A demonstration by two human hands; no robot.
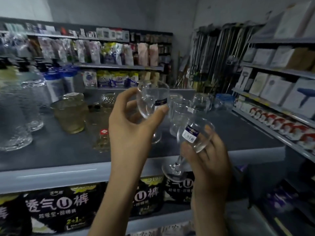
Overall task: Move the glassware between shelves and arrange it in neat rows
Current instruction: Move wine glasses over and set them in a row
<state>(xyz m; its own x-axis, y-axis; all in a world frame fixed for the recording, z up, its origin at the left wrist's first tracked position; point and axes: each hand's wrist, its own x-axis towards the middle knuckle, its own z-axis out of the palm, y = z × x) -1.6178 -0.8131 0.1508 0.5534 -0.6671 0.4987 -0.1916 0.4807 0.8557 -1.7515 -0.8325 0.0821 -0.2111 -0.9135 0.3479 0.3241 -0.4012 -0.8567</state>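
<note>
Far left on the grey shelf (pixel 51 150) stand clear ribbed tumblers (pixel 32 106), close together, approx. in a line going back. Next comes a yellow cup (pixel 69 114) w/ a sticker on top. In front of it is a small yellow glass (pixel 102 138) w/ a red sticker. These two stand loose, no clear row yet.

L hand (pixel 127 126) grips the L goblet (pixel 151 101) around the bowl, thumb near the label, fingers curled over the far side. I think a bowl grip gives more control than the thin stem. This goblet is upright over the shelf middle. Its foot is low, near the surface, but I cannot tell if it touches. Just behind stand some clear glasses (pixel 180 116), prob. the row it should join.

R hand (pixel 209 160) holds the R goblet (pixel 196 133), also at the bowl, fingers wrapped from below. It is tilted, foot pointing down-left in front of the shelf edge, so it is not yet over the shelf. The 2 goblets are near but apart, which is good, since glass on glass chips easily. One per hand means fewer trips.

My judgement: this is the placing step, L goblet first, then R beside it, labels facing the same way.

At right are side shelves w/ boxes (pixel 276 89), not involved.
</note>
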